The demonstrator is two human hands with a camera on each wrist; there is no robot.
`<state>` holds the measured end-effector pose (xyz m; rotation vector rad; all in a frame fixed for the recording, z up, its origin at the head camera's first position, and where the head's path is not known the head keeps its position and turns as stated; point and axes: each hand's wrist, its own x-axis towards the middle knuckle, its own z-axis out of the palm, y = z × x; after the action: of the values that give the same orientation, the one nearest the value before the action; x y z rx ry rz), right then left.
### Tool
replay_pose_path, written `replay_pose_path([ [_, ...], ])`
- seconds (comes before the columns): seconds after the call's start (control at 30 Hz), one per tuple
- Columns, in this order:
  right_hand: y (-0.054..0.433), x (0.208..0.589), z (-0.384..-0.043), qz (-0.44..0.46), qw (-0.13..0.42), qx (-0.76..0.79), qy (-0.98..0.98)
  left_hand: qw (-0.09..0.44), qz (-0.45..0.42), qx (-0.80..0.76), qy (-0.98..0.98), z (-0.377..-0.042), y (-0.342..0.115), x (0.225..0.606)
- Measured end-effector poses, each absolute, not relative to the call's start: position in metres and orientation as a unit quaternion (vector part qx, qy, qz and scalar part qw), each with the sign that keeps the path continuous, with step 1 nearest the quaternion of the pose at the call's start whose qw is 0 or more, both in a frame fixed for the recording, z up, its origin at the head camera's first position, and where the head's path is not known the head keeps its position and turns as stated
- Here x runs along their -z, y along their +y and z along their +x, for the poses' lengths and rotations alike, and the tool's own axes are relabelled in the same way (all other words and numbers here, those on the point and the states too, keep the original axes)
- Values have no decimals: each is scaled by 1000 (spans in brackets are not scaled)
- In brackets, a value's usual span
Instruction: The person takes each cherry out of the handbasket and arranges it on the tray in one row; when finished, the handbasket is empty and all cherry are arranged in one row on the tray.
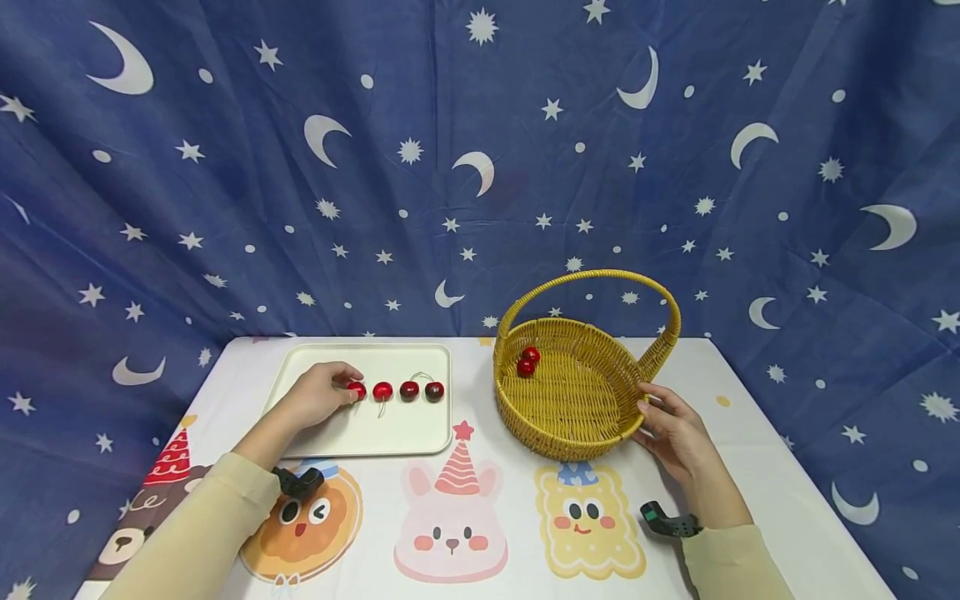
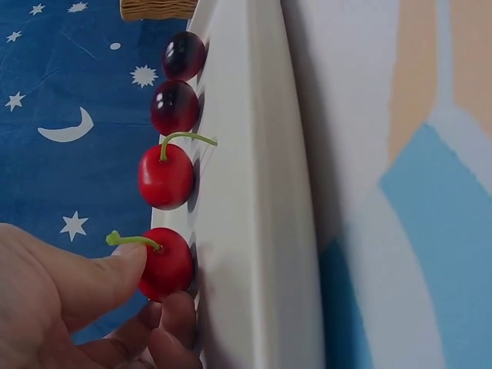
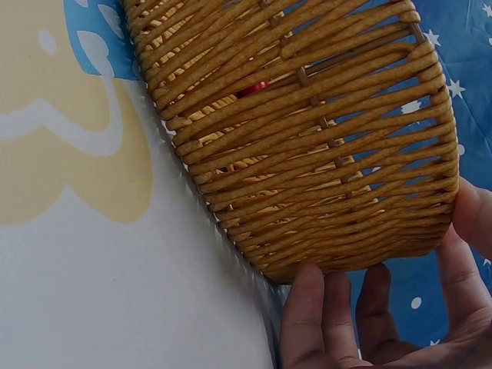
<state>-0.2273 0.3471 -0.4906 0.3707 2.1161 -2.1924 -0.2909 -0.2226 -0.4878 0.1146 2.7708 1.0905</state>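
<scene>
My left hand [image 1: 318,396] reaches over the cream tray [image 1: 405,440] and pinches the leftmost cherry [image 2: 171,265] between thumb and fingers; its green stem points toward the thumb. Beside it in the row lies another bright red cherry [image 1: 382,391], stem toward me. Two darker cherries [image 1: 408,391] end the row on the right. On the right, my right hand [image 1: 678,429] holds the yellow wicker basket [image 1: 570,450] at its right side, the thumb at the rim and fingers against the woven wall. Two red cherries [image 1: 527,367] lie inside the basket, at its left.
The basket's tall arched handle [image 1: 592,275] rises over its opening. A white tablecloth [image 1: 480,508] with cartoon prints covers the table. Behind the table hangs a blue curtain [image 1: 420,183] with moons and stars.
</scene>
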Motion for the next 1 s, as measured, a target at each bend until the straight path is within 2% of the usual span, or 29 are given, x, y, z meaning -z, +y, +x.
replay_pose_path([
  [0.33, 346, 490, -228, 116, 35, 710, 694, 81, 43, -367, 926, -291, -225, 484],
  [0.57, 346, 490, -228, 114, 38, 712, 692, 51, 53, -367, 927, -290, -215, 463],
  [0.83, 344, 490, -228, 115, 42, 712, 691, 17, 127, -419, 899, -267, -155, 422],
  [1.0, 346, 492, -226, 111, 43, 713, 691, 34, 214, -458, 862, -253, -90, 406],
])
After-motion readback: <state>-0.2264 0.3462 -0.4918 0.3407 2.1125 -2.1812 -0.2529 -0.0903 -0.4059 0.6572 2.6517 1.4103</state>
